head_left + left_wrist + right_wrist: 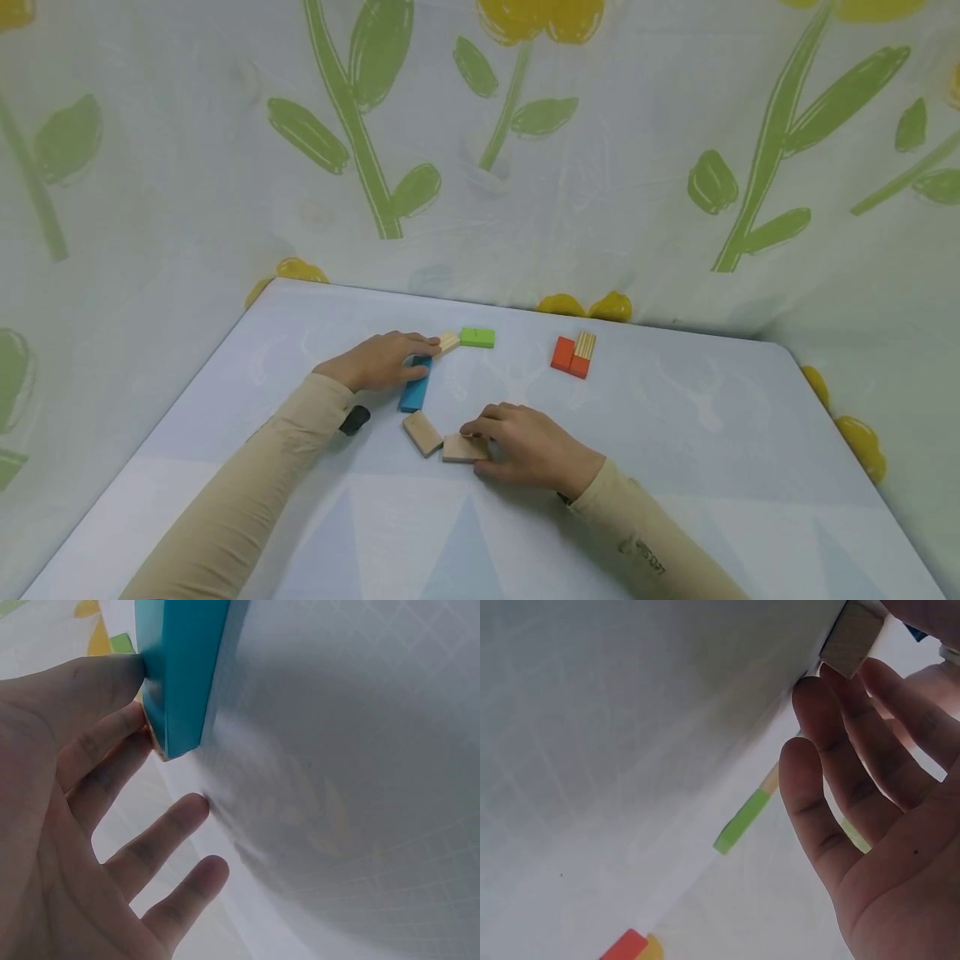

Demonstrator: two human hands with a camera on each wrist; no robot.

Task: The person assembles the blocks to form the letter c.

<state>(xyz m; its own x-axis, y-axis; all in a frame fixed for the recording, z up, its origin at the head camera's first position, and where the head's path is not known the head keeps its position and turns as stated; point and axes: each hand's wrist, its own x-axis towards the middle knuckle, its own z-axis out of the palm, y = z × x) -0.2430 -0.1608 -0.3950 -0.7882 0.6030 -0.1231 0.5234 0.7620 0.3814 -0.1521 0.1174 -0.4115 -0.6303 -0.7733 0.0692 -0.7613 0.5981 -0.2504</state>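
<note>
My left hand is at the far end of a blue block. Its thumb lies against the block in the left wrist view, and its fingertips reach a grooved wooden block just beyond. The last two fingers stay spread off the block. A plain wooden block lies under my right hand, which grips its right end between thumb and fingers. Another plain wooden block lies tilted between the blue block and the gripped one. A green block sits beside the grooved block; together they form a curved row.
Two red pieces, one with a grooved wooden block behind it, stand at the back right. A small black object shows beside the left sleeve. The table's far edge meets a flower-printed curtain.
</note>
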